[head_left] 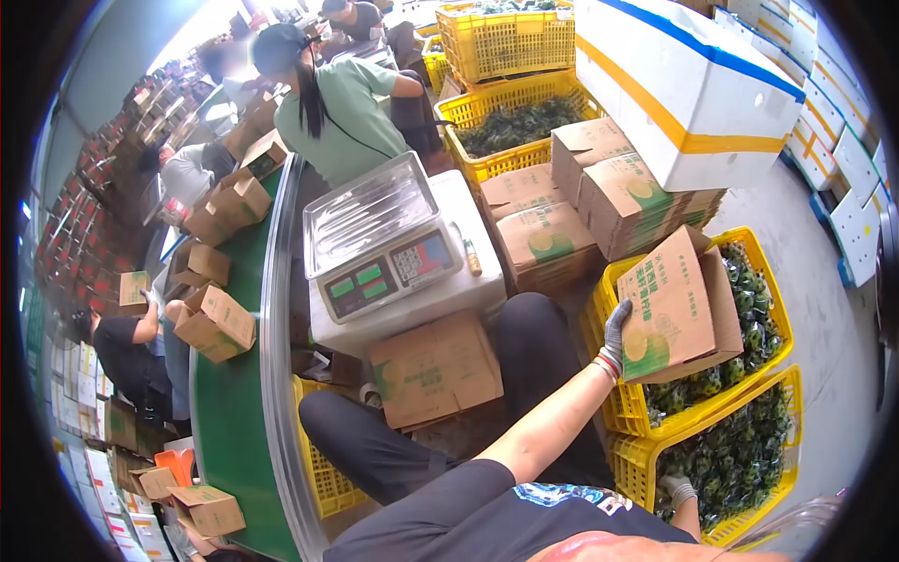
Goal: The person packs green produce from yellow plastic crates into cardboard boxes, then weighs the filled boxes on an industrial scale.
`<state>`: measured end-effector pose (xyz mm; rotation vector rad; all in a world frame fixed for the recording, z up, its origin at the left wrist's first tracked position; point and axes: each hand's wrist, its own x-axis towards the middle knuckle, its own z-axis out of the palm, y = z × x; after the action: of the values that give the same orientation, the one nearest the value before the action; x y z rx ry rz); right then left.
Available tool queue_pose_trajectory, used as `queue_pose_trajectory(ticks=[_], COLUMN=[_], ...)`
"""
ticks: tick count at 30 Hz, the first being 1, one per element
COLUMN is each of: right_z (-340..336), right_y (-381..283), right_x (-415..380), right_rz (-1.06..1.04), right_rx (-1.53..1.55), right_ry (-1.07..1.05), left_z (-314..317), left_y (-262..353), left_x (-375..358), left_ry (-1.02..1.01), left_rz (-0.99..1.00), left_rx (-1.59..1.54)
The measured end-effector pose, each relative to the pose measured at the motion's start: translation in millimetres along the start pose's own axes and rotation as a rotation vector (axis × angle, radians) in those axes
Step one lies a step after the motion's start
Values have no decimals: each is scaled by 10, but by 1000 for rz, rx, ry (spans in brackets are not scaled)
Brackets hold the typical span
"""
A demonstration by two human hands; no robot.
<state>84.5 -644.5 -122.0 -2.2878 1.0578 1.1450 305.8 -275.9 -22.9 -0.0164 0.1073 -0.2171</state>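
Note:
My left hand, in a grey-white glove, grips the left edge of an open cardboard box with green print. The box is tilted over a yellow crate of small dark green items in clear wrap. My right hand, also gloved, reaches into a nearer yellow crate among similar wrapped green items. Its fingers are hidden, so its grip does not show.
A digital scale sits on a white foam box. Flattened cartons are stacked ahead, beside a large white foam box. Along the left, a green conveyor belt carries open boxes. A co-worker is beyond the scale.

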Motion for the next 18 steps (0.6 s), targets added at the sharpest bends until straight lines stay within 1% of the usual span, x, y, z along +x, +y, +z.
queue_pose_trajectory(ticks=[2,6,8,9,10,11,12,15,16,18], right_z=[18,112,197,229,225,211,163,136,108,128], right_y=[-73,-287,-280,-282,-269,-266,-272,-267,-250,-233], right_x=[-26,-49,190,183,178,174,155,83,52,14], right_rz=[38,175,159,156,120,39,-42,-255,-236,-263], right_rx=[-29,-90,-33,-8,156,127,100,324,437,405], right_ry=[82,297,347,369,358,287,218,27,-54,55], left_z=[185,99,91,122,160,207,190,100,75,89], left_y=[34,82,126,140,153,177,193,199,197,194], left_x=[-108,-60,-79,-122,-156,-177,-160,-135,-119,-96], left_ry=[3,18,21,6,-12,-34,-20,3,-10,-34], left_rz=[-18,4,50,37,20,2,25,70,69,75], left_rx=[-14,-15,4,-19,-41,-60,-32,4,-10,-36])
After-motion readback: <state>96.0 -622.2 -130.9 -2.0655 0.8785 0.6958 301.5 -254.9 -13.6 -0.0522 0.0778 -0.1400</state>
